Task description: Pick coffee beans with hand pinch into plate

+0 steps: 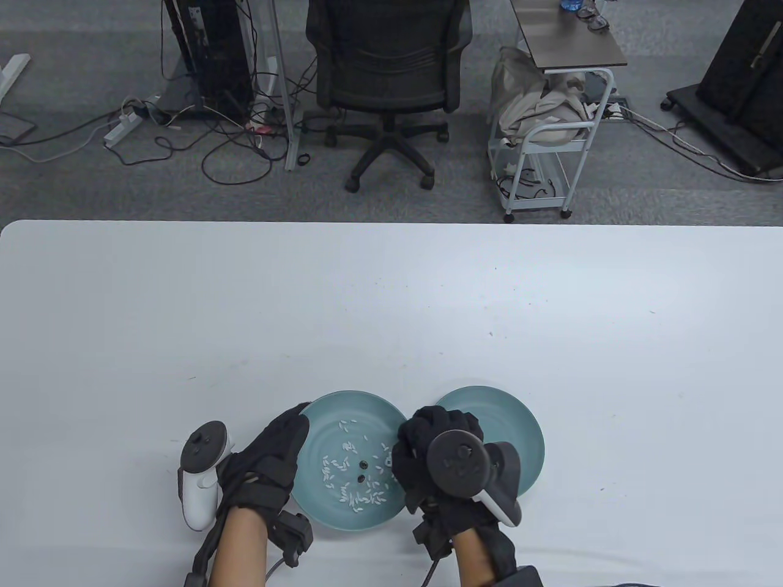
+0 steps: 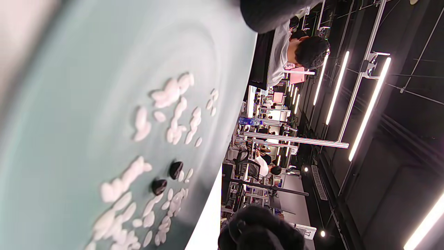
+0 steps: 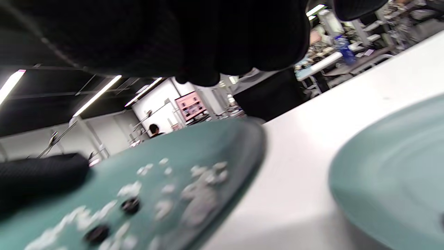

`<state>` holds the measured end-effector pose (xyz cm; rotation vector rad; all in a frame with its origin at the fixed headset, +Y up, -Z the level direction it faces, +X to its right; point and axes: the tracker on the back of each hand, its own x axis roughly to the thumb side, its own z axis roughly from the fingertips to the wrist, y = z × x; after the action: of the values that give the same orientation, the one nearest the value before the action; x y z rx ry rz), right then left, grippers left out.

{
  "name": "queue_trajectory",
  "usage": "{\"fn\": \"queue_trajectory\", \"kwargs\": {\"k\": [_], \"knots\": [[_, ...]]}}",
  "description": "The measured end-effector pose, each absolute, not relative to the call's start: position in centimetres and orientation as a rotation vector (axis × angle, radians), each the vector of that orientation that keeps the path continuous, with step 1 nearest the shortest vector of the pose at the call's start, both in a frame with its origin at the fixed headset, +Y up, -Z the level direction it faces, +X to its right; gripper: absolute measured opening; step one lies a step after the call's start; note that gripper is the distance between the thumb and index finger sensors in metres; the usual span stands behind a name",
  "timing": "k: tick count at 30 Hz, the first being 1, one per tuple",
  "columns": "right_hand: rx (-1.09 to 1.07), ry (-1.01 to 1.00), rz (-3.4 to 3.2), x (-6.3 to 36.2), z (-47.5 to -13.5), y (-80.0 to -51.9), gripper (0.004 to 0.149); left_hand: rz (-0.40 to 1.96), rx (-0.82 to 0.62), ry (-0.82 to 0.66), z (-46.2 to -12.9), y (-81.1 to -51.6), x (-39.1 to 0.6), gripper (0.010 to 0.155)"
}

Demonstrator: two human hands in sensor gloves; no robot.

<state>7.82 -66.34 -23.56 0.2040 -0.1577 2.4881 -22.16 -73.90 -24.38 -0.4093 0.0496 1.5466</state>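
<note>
1. The left hand [image 1: 272, 455] rests with straight fingers along the left rim of the near plate [image 1: 318, 507], steadying it; its grip is wide and holds nothing.
2. Just right of that hand, two dark coffee beans [image 1: 361, 471] lie near the plate's middle among pale rice-like grains [image 1: 342, 449]. The beans look small, light, hard and rounded, so they will likely roll or slip; a fingertip pinch across the short sides should suit best, keeping clear of the loose grains.
3. The plate is smooth glazed teal with faint concentric rings, probably slick.
4. The right hand [image 1: 428, 449] hovers over that plate's right rim with fingers curled under; I cannot tell whether its grip holds a bean.
5. Under and right of it sits a second teal plate [image 1: 529, 428], on the white surface [image 1: 550, 318].
</note>
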Motion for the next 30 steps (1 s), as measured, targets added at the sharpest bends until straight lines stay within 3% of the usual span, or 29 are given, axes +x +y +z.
{"fn": "queue_trajectory", "kwargs": {"k": [5,13,30], "knots": [[-0.029,-0.163,2.531,11.5,-24.6,-67.7,0.039,1.553,-0.411,0.046,-24.4,-73.9,-22.1,0.055],[-0.248,-0.024,2.844,12.4,-26.2,-70.6,0.039,1.553,-0.411,0.044,-24.3,-73.9,-22.1,0.055],[-0.239,0.282,3.209,10.5,-27.3,-73.4,0.038,1.543,-0.410,0.042,-24.3,-73.8,-22.0,0.055]]}}
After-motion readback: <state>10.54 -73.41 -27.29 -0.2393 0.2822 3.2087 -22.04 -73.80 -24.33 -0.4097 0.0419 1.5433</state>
